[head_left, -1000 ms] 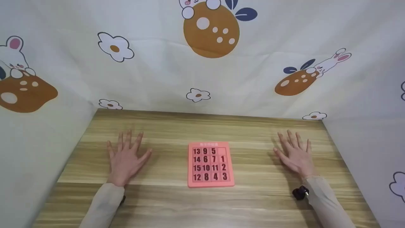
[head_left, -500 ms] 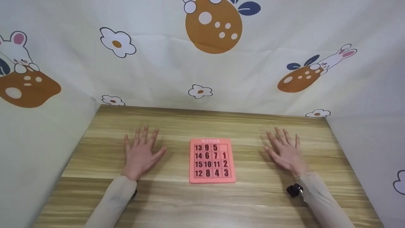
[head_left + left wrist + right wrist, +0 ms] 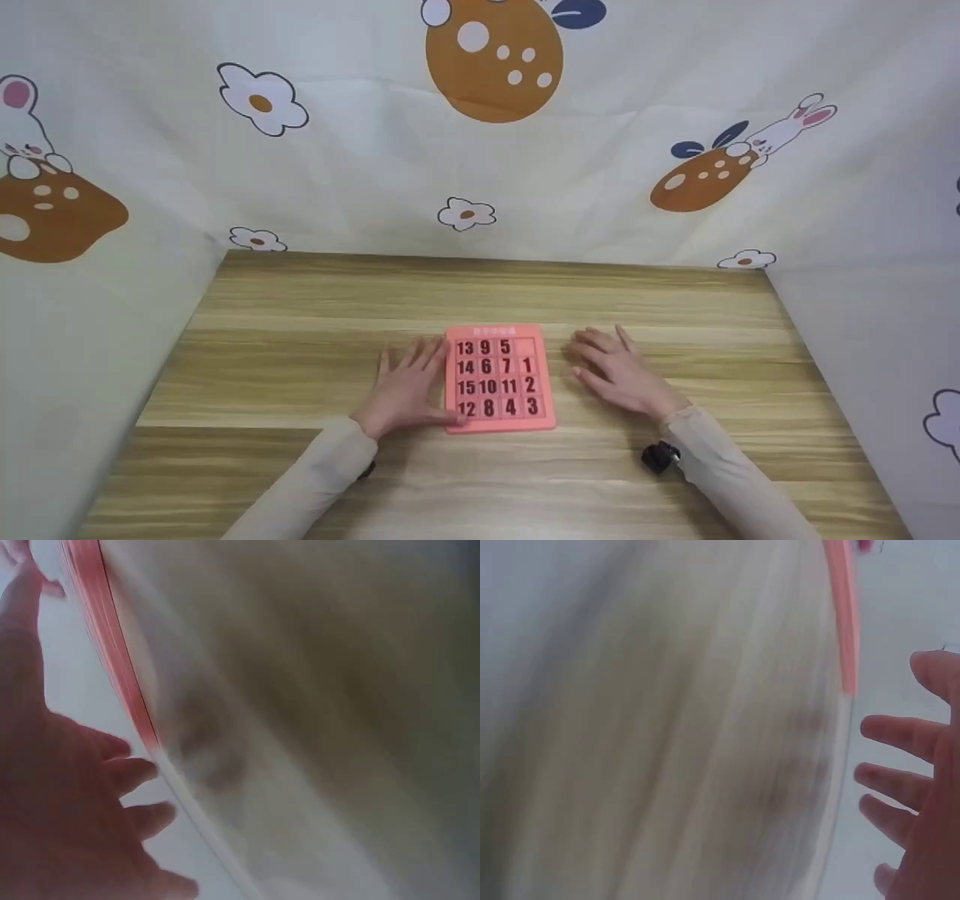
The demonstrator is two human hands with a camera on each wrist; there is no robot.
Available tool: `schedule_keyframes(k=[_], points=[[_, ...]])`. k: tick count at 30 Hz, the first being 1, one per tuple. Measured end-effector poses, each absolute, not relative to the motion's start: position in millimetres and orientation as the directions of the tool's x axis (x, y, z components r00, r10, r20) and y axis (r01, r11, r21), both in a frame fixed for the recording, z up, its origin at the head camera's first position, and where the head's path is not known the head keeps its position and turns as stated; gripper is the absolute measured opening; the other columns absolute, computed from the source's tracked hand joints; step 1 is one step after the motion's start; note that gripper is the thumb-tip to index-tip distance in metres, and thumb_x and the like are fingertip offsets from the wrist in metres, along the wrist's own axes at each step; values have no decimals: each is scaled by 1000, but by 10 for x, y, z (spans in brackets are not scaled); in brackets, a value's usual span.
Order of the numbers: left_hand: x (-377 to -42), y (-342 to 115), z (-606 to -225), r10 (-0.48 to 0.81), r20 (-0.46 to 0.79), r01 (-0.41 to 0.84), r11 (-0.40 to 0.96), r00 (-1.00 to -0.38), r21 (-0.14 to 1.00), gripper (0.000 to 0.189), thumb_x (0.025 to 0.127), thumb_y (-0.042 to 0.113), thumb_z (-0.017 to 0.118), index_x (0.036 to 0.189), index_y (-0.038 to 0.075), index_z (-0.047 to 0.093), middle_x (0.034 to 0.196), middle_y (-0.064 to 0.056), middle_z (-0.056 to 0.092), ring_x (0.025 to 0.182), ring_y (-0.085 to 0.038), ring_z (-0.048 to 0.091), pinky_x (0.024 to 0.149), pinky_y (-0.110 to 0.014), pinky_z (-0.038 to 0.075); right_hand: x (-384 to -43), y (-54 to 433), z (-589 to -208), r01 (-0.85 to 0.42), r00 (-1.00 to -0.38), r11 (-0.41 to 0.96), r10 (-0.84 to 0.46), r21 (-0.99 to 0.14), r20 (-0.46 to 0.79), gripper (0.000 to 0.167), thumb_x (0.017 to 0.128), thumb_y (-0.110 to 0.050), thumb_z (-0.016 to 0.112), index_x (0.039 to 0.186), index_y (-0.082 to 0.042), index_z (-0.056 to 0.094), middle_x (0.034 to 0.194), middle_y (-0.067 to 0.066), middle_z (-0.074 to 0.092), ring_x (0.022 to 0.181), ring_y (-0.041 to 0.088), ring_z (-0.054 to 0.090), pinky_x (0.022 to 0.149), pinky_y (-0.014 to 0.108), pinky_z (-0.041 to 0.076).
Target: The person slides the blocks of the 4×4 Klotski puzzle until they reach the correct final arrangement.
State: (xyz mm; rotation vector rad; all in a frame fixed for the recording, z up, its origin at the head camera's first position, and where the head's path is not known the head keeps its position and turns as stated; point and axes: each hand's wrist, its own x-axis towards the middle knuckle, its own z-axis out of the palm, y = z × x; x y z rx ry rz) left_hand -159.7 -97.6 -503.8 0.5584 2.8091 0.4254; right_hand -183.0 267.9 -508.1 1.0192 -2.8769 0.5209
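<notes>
A pink sliding number puzzle [image 3: 501, 427] lies flat on the wooden table, its dark-numbered tiles facing up and a gap at the top right corner of the grid. At its left edge is my left hand [image 3: 405, 394], fingers spread, with the thumb reaching over the lower left corner near the 12 tile. To the right of the puzzle, a short distance off, hovers my right hand [image 3: 619, 375] with relaxed fingers pointing toward it. Both wrist views show the puzzle's pink side edge [image 3: 112, 645] beside loosely extended fingers; the right wrist view is blurred.
The wood-grain table [image 3: 337, 300] is enclosed by pale fabric walls [image 3: 360, 172] printed with flowers, rabbits and orange fruit. A small black device [image 3: 660, 456] is worn at the right wrist, over a light sleeve [image 3: 735, 480].
Both hands have moved inward from the table's sides toward the puzzle. The left now reaches its edge, and the right has come closer. The puzzle's tiles look unchanged.
</notes>
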Motion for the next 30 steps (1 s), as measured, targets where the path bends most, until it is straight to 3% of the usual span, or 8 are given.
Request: schedule_keyframes(k=[6,18,30], points=[[-1606,-843,-5057,410,-238,306,875,-880,375,127,65,70,74,155,4,13,160,-13,11,145,-35,11,110,-64,-5,-1749,2506,-5064,-655,-744,686,-660,-316,110,47,99,-38,51,136,-9,55,143,16,47,133,31,40,112,62,14],[-1671,-732,-5046,427,-278,309,871,-860,382,129,65,67,77,155,3,10,160,-13,8,145,-33,10,114,-58,6,-1620,2434,-5096,-674,-724,669,-683,-312,99,47,99,-37,53,141,-15,52,149,18,38,136,34,35,109,66,14],[-1690,-691,-5027,451,-295,352,875,-842,333,128,67,68,74,154,1,9,160,-15,9,145,-33,10,113,-58,12,-1724,2364,-5075,-539,-823,787,-568,-301,-10,52,101,-41,45,148,-18,43,154,16,30,139,42,25,110,65,10]])
